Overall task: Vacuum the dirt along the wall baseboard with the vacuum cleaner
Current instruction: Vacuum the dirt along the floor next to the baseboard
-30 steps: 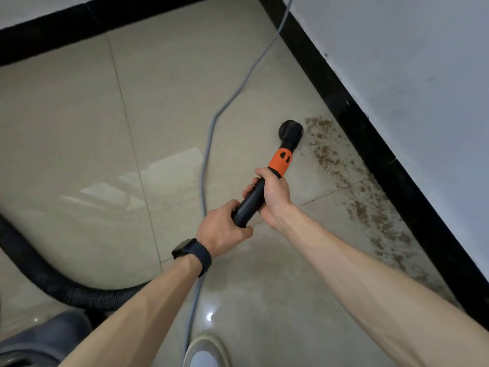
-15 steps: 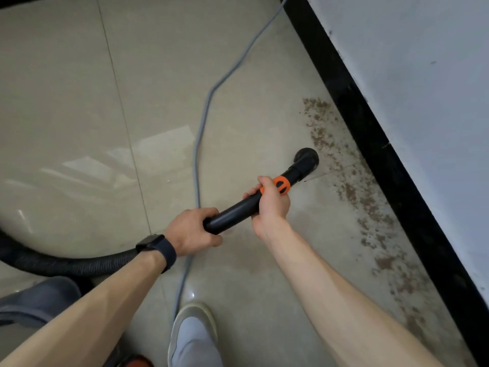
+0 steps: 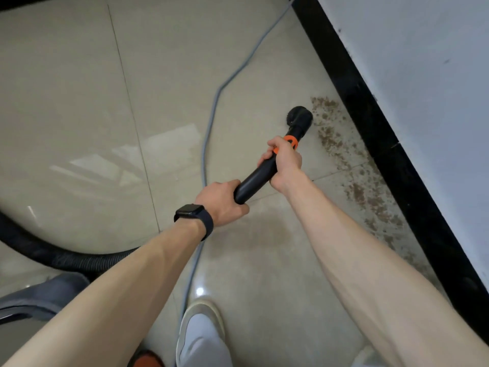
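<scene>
Head view: both hands grip the black vacuum tube (image 3: pixel 256 180), fingers curled fully round it. Left hand (image 3: pixel 221 203) holds the near end, where the tube meets the ribbed hose (image 3: pixel 53 256). Right hand (image 3: pixel 286 163) holds further up and covers part of the orange collar (image 3: pixel 291 141).

Round nozzle (image 3: pixel 299 119) sits on the floor (image 3: pixel 79 102) at the far end of the dirt (image 3: pixel 357 192), touching the strip's floor-side edge. The dirt is a brown scatter along the floor's right edge, against the black baseboard (image 3: pixel 365 123) below the white wall (image 3: pixel 423 88).

Delta vs 0.5 s ago: the nozzle was further back along the strip, by the tile joint, with the tube lying flatter. Now it is pushed forward to the strip's far end, roughly where it was 1.0 s ago. Same grip on both hands. 1.0 s ago the right hand sat below the collar; now it overlaps it. The dirt looks much the same; I can't tell if any has been lifted.

Grey cord (image 3: pixel 211 120) runs from the far right corner down past the left wrist, which wears a dark watch (image 3: pixel 191 211). Light shoe (image 3: pixel 201 331) is at the near edge, and the grey vacuum body (image 3: pixel 39 298) is at the near left corner.
</scene>
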